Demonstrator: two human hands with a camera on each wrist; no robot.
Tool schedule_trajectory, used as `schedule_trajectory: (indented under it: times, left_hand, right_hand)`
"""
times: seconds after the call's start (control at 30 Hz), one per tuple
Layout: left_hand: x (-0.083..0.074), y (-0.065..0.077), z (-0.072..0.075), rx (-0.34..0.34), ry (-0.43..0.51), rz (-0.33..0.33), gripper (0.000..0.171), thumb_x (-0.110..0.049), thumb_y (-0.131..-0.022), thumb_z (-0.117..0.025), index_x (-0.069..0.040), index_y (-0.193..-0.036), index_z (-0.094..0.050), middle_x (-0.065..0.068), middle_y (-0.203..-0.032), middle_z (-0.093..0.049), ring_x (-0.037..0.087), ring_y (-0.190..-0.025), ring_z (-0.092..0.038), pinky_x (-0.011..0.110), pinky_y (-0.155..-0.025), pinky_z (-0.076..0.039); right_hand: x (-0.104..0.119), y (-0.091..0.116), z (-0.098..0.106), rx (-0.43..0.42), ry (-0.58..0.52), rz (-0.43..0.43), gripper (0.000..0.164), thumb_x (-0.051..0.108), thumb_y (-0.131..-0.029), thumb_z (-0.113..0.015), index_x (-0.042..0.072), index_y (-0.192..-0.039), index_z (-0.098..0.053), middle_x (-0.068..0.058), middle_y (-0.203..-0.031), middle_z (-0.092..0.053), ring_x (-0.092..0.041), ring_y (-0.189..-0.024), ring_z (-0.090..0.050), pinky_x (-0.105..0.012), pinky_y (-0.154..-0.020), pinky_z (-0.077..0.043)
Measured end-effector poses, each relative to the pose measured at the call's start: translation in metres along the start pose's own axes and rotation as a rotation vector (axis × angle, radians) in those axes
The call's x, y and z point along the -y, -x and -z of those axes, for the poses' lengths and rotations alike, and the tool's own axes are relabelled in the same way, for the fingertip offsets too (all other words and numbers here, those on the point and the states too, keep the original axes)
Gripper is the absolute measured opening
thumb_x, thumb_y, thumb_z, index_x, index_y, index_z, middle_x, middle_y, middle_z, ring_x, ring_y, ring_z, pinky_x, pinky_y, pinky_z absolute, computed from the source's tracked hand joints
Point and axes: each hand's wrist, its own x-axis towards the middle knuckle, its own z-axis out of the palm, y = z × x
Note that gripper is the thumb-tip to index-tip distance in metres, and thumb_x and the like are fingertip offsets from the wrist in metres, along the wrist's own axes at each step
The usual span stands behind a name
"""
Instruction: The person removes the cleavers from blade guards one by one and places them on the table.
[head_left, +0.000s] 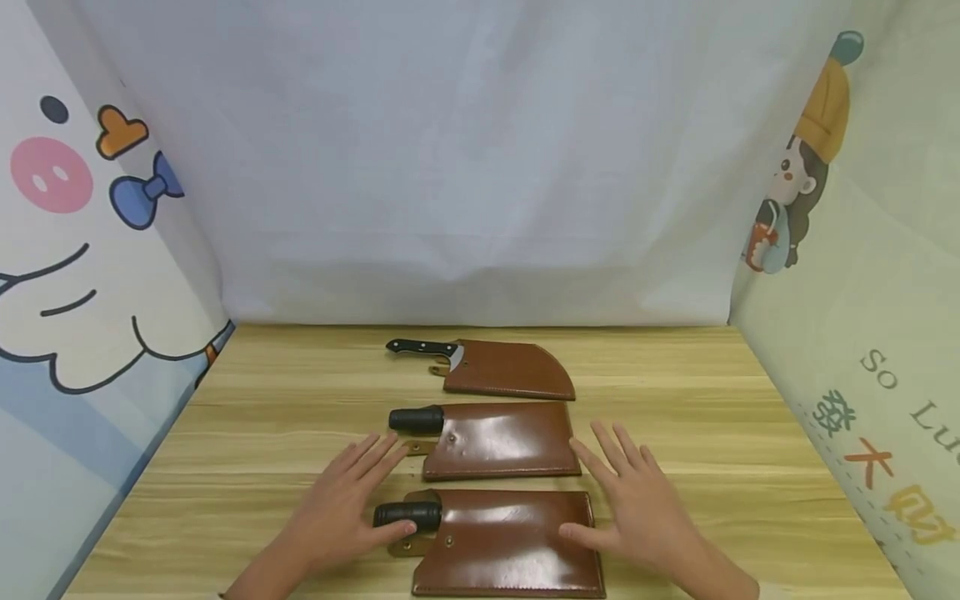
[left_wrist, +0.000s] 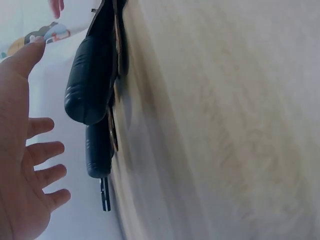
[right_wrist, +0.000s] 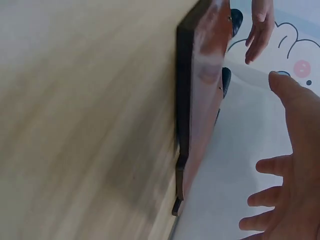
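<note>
left hand point(head_left: 341, 504) up over the wooden table point(head_left: 712, 400), fingers straight and fanned apart, thumb above the black handle point(head_left: 426, 513) of the front cleaver point(head_left: 510, 542)! right hand point(head_left: 643, 504) matches it, splayed wide, thumb over that cleaver's right edge, fingertips near the middle cleaver point(head_left: 502, 437)! behind lies the back cleaver point(head_left: 517, 367), making three in a row, each tucked in a brown sheath point(head_left: 517, 575), handles pointing left!

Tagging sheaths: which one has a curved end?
The farthest sheath from the person: its right end curves, while the middle sheath and nearest sheath end nearly straight.
</note>
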Motion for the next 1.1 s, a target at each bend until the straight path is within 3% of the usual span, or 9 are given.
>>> schedule_trajectory:
  times: [0.3,0.47,0.57,0.87,1.1]
  left_hand:
    - [-0.005,0.004,-0.003,0.101,0.186,0.043,0.089,-0.075,-0.082,-0.067,-0.016,-0.147,-0.057,0.009,-0.151,-0.054,0.038,-0.138,-0.050,0.061,-0.108,-0.042]
    - [-0.004,0.008,-0.006,0.100,0.224,0.028,0.088,-0.077,-0.079,-0.067,-0.018,-0.144,-0.060,0.009,-0.146,-0.059,0.036,-0.133,-0.055,0.060,-0.106,-0.044]
    - [-0.004,0.009,-0.007,0.081,0.230,0.005,0.084,-0.077,-0.079,-0.067,-0.020,-0.140,-0.064,0.008,-0.142,-0.062,0.032,-0.128,-0.060,0.055,-0.104,-0.048]
    - [-0.006,0.009,-0.008,0.117,0.275,0.009,0.076,-0.076,-0.078,-0.067,-0.021,-0.131,-0.072,0.003,-0.136,-0.065,0.027,-0.120,-0.064,0.049,-0.097,-0.053]
    - [-0.009,0.009,-0.006,0.123,0.307,0.020,0.076,-0.075,-0.076,-0.069,-0.019,-0.127,-0.074,-0.005,-0.118,-0.065,0.015,-0.105,-0.062,0.040,-0.089,-0.054]
  right_hand:
    - [0.012,0.012,-0.011,0.101,-0.111,0.068,0.103,0.082,-0.080,-0.063,0.019,-0.159,-0.040,-0.017,-0.165,-0.031,-0.047,-0.147,-0.033,-0.069,-0.105,-0.040]
    - [0.017,0.016,-0.013,0.150,-0.164,0.116,0.105,0.083,-0.080,-0.062,0.018,-0.159,-0.040,-0.018,-0.163,-0.034,-0.048,-0.145,-0.036,-0.065,-0.107,-0.041]
    - [0.019,0.016,-0.014,0.157,-0.151,0.151,0.107,0.086,-0.078,-0.060,0.017,-0.158,-0.042,-0.020,-0.161,-0.037,-0.045,-0.143,-0.042,-0.062,-0.106,-0.044]
    - [0.025,0.017,-0.011,0.187,-0.093,0.187,0.109,0.089,-0.075,-0.059,0.014,-0.154,-0.046,-0.018,-0.153,-0.049,-0.038,-0.135,-0.052,-0.055,-0.098,-0.052]
    - [0.026,0.016,-0.007,0.239,-0.057,0.220,0.112,0.082,-0.073,-0.071,0.010,-0.155,-0.044,-0.017,-0.153,-0.049,-0.038,-0.137,-0.050,-0.052,-0.103,-0.049]
